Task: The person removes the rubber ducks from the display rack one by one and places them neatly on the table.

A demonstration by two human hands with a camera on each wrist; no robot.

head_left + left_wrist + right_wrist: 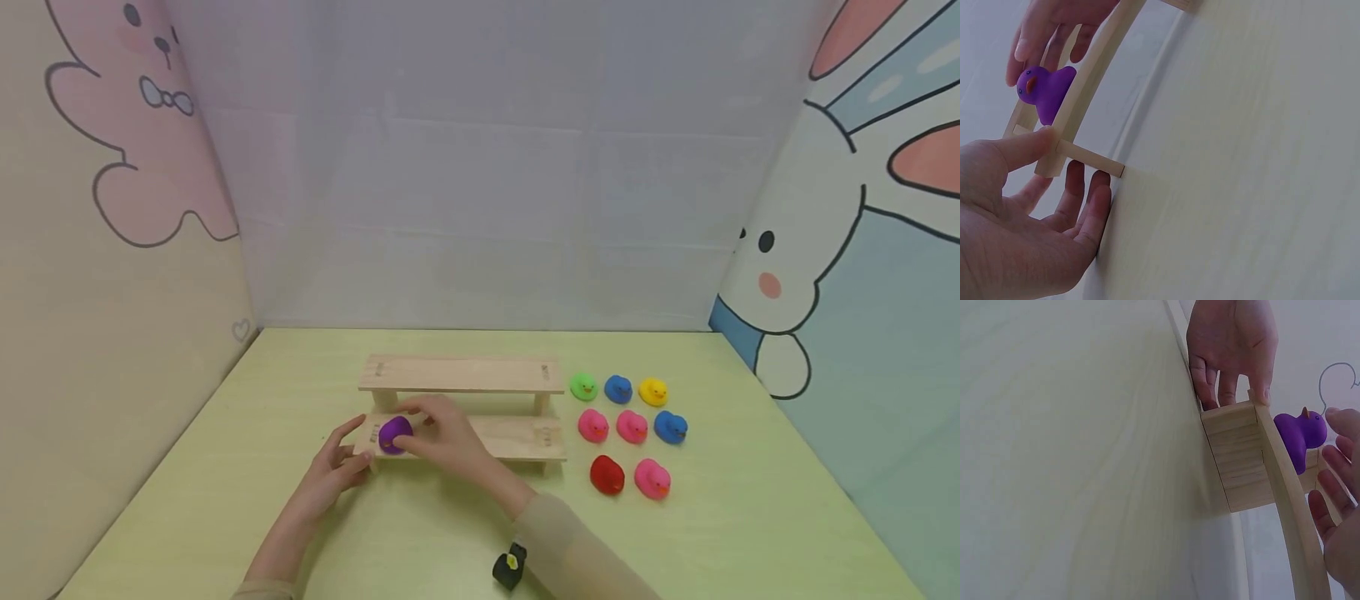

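A purple rubber duck [393,433] [1054,92] [1299,434] sits on the left end of the lower board of a two-tier wooden shelf [480,375] [1094,75] [1238,453]. My left hand [330,477] [1029,219] [1233,340] holds that end, its thumb at the board's front edge and its fingers against the leg. Around the duck hovers my right hand [446,437] [1060,25] [1344,531]; its fingers are spread and stand slightly off the duck in the wrist views.
Right of the shelf, several rubber ducks stand in rows, among them a green duck [583,386], a yellow duck [653,391], a red duck [607,475] and a pink duck [652,479]. A small black device [509,567] is by the right sleeve.
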